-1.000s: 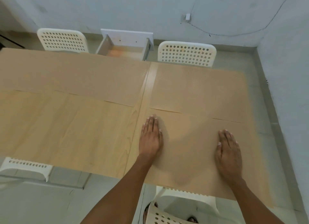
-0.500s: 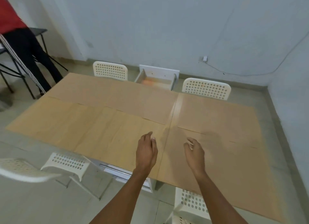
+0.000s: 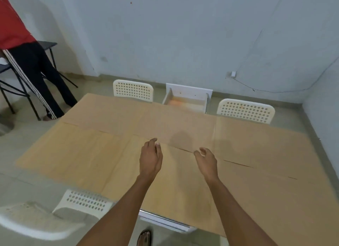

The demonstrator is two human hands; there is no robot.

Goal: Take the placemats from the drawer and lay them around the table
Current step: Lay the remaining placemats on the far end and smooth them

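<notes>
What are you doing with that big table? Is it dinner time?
A person is setting brown placemats around the wooden table. Several already lie flat on it. Both hands, the left hand and right hand, hover empty above the table. At the far side the white drawer stands pulled open, between two white chairs.

From my feed, two bare forearms come up from the bottom edge of the frame toward the centre, with no sleeves, watch or bracelet on either. The left hand (image 3: 150, 159) wears no glove or ring that I can make out, and the same goes for the right hand (image 3: 206, 162). At the bottom centre, between the arms, I see a foot in a dark sandal (image 3: 144, 238).
</notes>
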